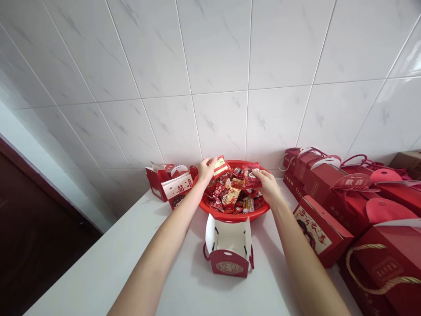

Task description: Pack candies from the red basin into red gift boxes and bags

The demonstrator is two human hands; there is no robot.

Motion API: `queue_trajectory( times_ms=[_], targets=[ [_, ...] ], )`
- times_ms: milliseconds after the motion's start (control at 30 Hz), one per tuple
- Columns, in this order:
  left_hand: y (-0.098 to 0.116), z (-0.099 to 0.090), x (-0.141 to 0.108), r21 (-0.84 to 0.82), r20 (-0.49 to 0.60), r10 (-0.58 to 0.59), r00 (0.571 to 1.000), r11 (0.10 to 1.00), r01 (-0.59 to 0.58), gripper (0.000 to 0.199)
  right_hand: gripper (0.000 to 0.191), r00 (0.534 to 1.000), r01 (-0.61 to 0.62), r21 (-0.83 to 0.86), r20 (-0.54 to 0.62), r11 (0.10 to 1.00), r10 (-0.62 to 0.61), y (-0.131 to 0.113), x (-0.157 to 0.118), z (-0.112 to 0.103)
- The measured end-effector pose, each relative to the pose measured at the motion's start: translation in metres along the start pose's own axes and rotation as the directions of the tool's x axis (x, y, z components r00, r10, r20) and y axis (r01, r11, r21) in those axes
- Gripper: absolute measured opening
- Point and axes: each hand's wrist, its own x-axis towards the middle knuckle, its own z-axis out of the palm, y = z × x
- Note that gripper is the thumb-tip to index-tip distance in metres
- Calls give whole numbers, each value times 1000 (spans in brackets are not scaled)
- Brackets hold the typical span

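A red basin (pixel 230 216) full of wrapped candies (pixel 226 193) sits against the wall. Over its left rim, my left hand (pixel 207 170) pinches a red and pale yellow candy packet (pixel 220 166). My right hand (pixel 267 184) grips a dark red candy packet (pixel 251 174) above the basin's right side. In front of the basin, between my forearms, stands a small red gift box (pixel 229 262) with its top open. Its white inside shows nothing in it, and red cord handles hang at both sides.
Rows of red gift boxes (pixel 348 202) with cord handles crowd the right side of the white table (pixel 204 294). Other open red boxes (pixel 176 186) stand left of the basin. A tiled wall (pixel 217 118) rises behind; the table's left edge borders a dark area.
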Motion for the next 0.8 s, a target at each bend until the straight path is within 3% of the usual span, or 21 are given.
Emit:
queue_trajectory(
  times_ms=[67, 167, 300, 400, 467, 533, 600, 700, 800],
  targets=[
    [1, 2, -2, -112, 129, 36, 991, 993, -21, 34, 36, 1000, 16, 6, -12, 1000, -15, 1, 1, 0],
    [4, 4, -5, -128, 360, 98, 928, 990, -55, 26, 36, 999, 33, 25, -24, 999, -33, 2, 2, -1],
    [8, 2, -10, -63, 497, 75, 865, 997, -50, 18, 36, 999, 26, 33, -29, 999, -25, 0, 1, 0],
    [11, -5, -15, 32, 664, -17, 747, 999, -5, 22, 35, 999, 3, 47, -39, 999, -1, -3, 0, 1],
    [12, -13, -19, 213, 728, -71, 682, 969, -127, 25, 35, 999, -10, 65, -44, 998, 13, -4, -1, 1],
    [11, -21, -23, 434, 718, -125, 684, 849, -301, 24, 35, 999, -12, 66, -40, 998, 15, -4, 0, 1],
    [10, -29, -26, 589, 679, -165, 715, 704, -397, 22, 33, 999, -10, 54, -35, 998, 12, -3, 1, 1],
    [8, -34, -28, 680, 645, -215, 733, 599, -422, 19, 33, 999, -10, 52, -30, 999, 12, -2, 2, 0],
    [9, -31, -27, 706, 656, -278, 702, 553, -442, 19, 33, 999, -9, 49, -32, 999, 11, -1, 2, 0]
  ],
)
